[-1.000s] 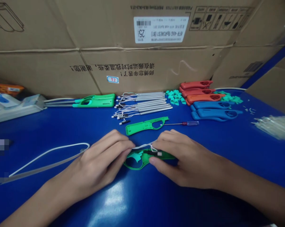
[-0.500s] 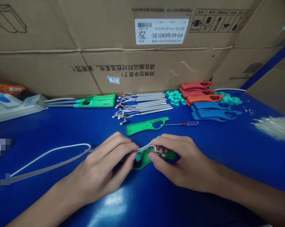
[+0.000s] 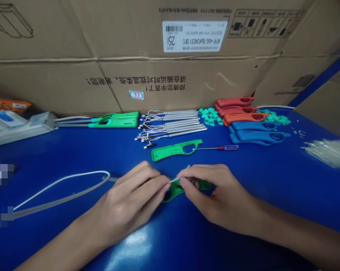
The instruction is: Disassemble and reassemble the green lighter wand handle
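Note:
A thin translucent tube (image 3: 184,171) slants up between my hands, with a white wire beside it near the fingertips. My left hand (image 3: 138,192) is closed and pinches the tube's lower end. My right hand (image 3: 220,197) is closed too, thumb and forefinger pinching the wire against the tube; its other fingers curl out of sight. Under both hands lies a green lighter shell half (image 3: 174,192), partly covered by them. Just beyond, a second green shell half (image 3: 172,150) lies with its inside up, touching the tip of a screwdriver (image 3: 229,147).
Behind are metal lighter rods with wires (image 3: 183,126), small teal caps (image 3: 211,116), red shells (image 3: 234,111) and blue shells (image 3: 257,135). Clear tubes (image 3: 328,152) lie at right. Assembled green lighters (image 3: 116,120) and a power strip (image 3: 31,128) are at left. A cardboard box (image 3: 73,86) walls the back.
My left hand has shifted slightly right, closer to my right hand. The tube now points up more steeply, and the wire's loop and end no longer show by my right fingers.

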{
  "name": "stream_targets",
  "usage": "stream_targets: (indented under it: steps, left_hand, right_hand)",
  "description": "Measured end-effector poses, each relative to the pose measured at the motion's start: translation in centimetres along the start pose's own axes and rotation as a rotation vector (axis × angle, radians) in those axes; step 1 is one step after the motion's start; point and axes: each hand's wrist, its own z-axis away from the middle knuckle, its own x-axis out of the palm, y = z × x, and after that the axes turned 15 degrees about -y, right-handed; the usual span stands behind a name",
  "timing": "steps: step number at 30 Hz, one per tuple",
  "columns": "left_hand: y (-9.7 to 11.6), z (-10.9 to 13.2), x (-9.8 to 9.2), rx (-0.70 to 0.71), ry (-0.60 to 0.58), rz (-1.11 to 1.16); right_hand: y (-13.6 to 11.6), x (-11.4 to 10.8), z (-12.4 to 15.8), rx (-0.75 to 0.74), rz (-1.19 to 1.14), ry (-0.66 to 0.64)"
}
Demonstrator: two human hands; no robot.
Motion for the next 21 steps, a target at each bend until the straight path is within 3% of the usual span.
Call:
stream_targets:
  steps: [15,21]
  left_hand:
    - [-0.26,0.18,-0.55,-0.036,-0.064,-0.035]
    - [-0.25,0.14,-0.74,-0.064,-0.045,-0.015]
  right_hand:
    - [-0.32,-0.66,0.44,-0.041,0.25,-0.227]
    - [-0.04,-0.97,0.39,-0.046,0.191,-0.109]
